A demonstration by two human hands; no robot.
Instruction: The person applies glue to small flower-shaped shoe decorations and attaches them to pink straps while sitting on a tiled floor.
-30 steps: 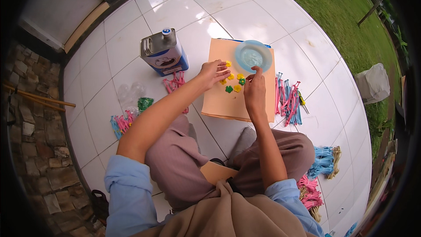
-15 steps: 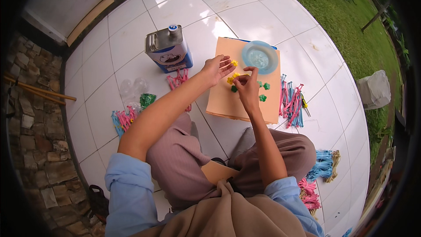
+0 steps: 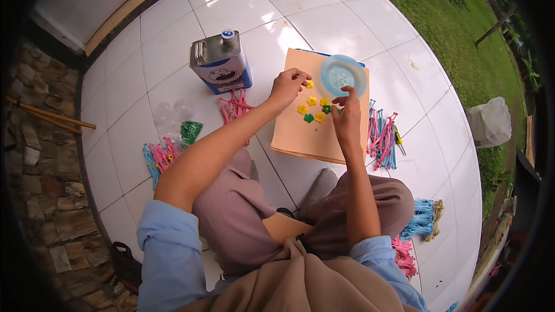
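Curling the left hand (image 3: 289, 86) at a yellow flower (image 3: 310, 84) and the right hand (image 3: 348, 114) near a green flower (image 3: 326, 108) on a peach board (image 3: 298, 136), near a pale blue bowl (image 3: 325, 75); not clearly showing whether gripping anything.

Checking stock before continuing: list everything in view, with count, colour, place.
Board: one, peach, in front
Flower pieces: at least seven, yellow and green, board area
Bowl: one, pale blue, board's far corner
Can: one, blue and silver, left of board
Strap bundles: several, pink, blue, beige, both sides
Tool: one, yellow handle, right of board
Packet: one, green, left
Clear plastic: count unclear, transparent, left
Sack: one, white, far right
Poles: two, tan, far left
Floor: one, white, underneath
Lawn: one, green, upper right
Sleeves: two, blue, bottom
Left hand: one, bare, at yellow flower
Right hand: one, bare, near bowl
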